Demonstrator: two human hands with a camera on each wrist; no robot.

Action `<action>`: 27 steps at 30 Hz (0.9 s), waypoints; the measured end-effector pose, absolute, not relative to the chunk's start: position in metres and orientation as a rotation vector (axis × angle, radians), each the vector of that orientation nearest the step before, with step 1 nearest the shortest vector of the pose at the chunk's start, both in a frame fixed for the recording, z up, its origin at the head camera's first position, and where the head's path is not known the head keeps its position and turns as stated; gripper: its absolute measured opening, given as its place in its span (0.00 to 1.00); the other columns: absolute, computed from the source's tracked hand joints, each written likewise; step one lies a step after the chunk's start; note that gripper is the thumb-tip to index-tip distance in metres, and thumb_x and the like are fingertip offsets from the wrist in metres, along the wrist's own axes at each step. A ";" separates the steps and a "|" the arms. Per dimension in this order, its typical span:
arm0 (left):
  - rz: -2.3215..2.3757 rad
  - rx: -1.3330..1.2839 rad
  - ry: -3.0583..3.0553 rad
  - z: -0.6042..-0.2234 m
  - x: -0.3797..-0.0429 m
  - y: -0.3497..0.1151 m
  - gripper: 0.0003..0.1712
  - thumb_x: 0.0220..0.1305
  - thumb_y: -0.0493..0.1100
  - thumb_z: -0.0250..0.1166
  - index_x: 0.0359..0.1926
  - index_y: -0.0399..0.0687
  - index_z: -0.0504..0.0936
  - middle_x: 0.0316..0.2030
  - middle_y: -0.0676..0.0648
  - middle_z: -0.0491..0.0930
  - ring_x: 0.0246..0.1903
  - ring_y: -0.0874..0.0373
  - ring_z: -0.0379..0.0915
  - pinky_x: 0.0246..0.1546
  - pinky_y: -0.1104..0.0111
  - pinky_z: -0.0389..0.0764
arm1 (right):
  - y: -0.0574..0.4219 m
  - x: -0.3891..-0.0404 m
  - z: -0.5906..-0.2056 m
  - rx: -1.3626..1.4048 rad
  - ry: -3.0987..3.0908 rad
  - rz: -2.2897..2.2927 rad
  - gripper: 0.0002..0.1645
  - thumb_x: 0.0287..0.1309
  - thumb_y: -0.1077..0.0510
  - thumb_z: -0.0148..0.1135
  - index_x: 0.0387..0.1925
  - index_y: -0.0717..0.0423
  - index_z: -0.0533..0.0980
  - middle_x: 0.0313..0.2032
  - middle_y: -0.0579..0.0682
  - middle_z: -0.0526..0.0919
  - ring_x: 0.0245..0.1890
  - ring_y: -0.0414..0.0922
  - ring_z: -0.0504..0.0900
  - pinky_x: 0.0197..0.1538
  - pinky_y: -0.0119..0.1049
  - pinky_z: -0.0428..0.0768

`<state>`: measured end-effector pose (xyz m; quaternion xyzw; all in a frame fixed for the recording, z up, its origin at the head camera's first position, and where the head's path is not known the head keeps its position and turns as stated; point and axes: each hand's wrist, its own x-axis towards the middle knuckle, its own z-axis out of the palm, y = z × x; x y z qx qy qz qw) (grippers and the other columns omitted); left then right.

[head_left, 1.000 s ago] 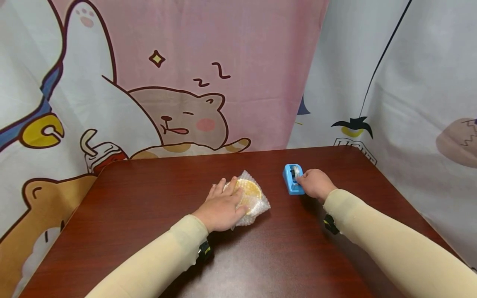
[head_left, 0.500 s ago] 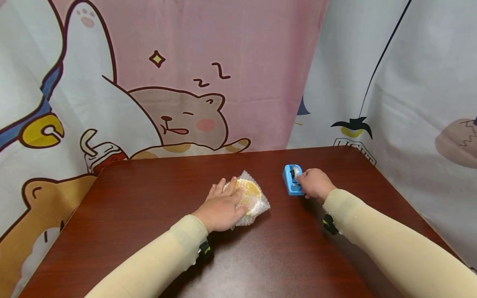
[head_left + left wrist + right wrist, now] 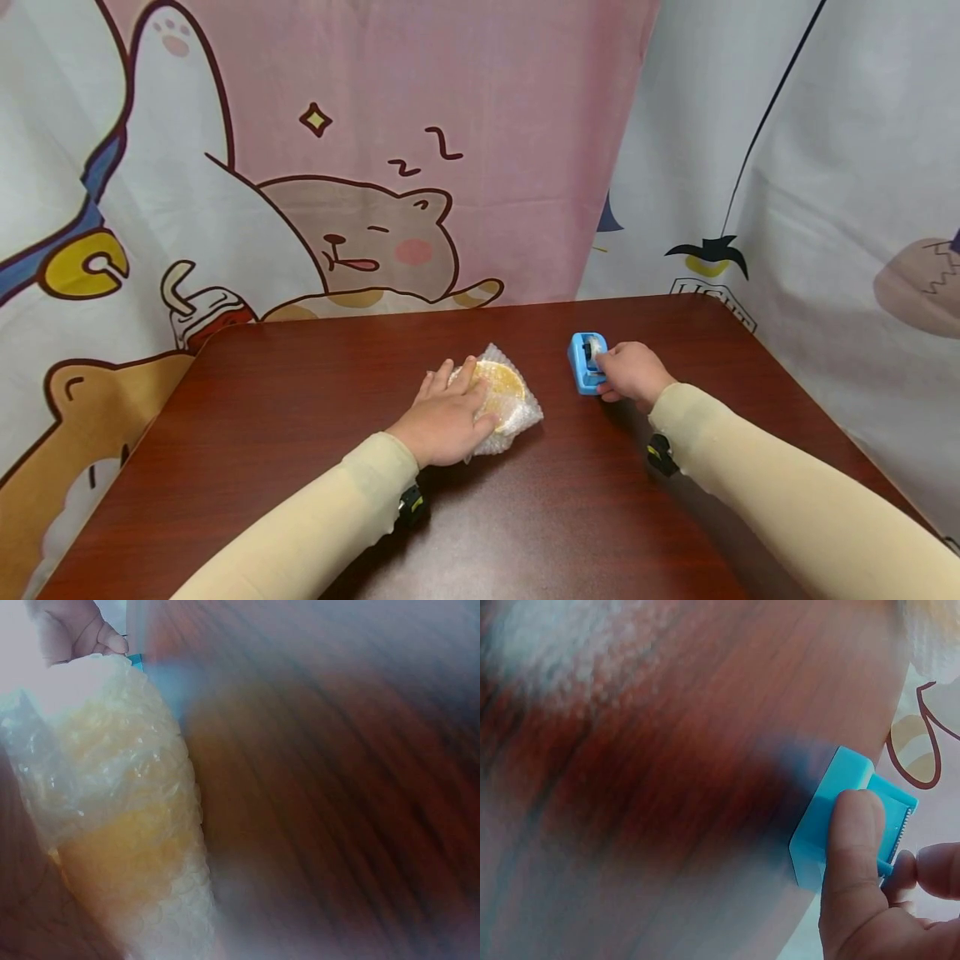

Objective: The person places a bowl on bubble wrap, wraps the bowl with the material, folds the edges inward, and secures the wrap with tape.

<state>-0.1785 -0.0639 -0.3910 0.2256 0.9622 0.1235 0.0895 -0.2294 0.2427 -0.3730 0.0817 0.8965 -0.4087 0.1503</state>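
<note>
In the head view my left hand [image 3: 444, 419] lies with fingers spread over a bubble-wrapped package [image 3: 512, 408], pressing it to the table. Something round and yellow shows through the wrap. The left wrist view gives a close look at the bubble wrap [image 3: 135, 825], blurred by glare. To its right, my right hand [image 3: 636, 372] holds a small blue tape dispenser [image 3: 585, 375] with a clear roll in it. Up close in the right wrist view, the thumb [image 3: 855, 832] lies along the dispenser's side, and other fingertips are curled by its toothed cutter [image 3: 901, 832].
The dark red-brown table [image 3: 315, 375] fills the area under both arms. A cartoon-printed curtain [image 3: 510, 167] hangs behind the table and along its sides. Each wrist bears a small black camera strap [image 3: 411, 504].
My right fingers have shifted slightly around the tape dispenser's near end, and the dispenser has moved a touch toward me. My left hand and the package have stayed in place.
</note>
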 end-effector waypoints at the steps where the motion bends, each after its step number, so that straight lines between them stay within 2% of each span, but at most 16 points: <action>1: 0.366 0.671 2.862 -0.391 -0.178 -0.064 0.41 0.80 0.67 0.41 0.83 0.50 0.60 0.86 0.43 0.40 0.84 0.35 0.33 0.83 0.41 0.41 | 0.243 -0.229 -0.373 0.237 2.575 -1.177 0.30 0.82 0.53 0.48 0.66 0.77 0.66 0.45 0.66 0.79 0.36 0.47 0.87 0.47 0.41 0.90; 15: 0.366 0.674 2.862 -0.390 -0.178 -0.063 0.41 0.80 0.67 0.41 0.83 0.50 0.60 0.86 0.42 0.40 0.84 0.34 0.33 0.83 0.41 0.41 | 0.240 -0.227 -0.373 0.267 2.550 -1.210 0.32 0.82 0.53 0.47 0.69 0.78 0.63 0.48 0.67 0.78 0.36 0.46 0.86 0.47 0.39 0.90; 27: 0.370 0.669 2.862 -0.390 -0.178 -0.063 0.41 0.80 0.67 0.41 0.82 0.51 0.61 0.86 0.43 0.40 0.84 0.34 0.33 0.83 0.42 0.41 | 0.238 -0.227 -0.372 0.315 2.534 -1.205 0.33 0.82 0.53 0.46 0.71 0.78 0.61 0.49 0.67 0.77 0.38 0.47 0.86 0.51 0.42 0.90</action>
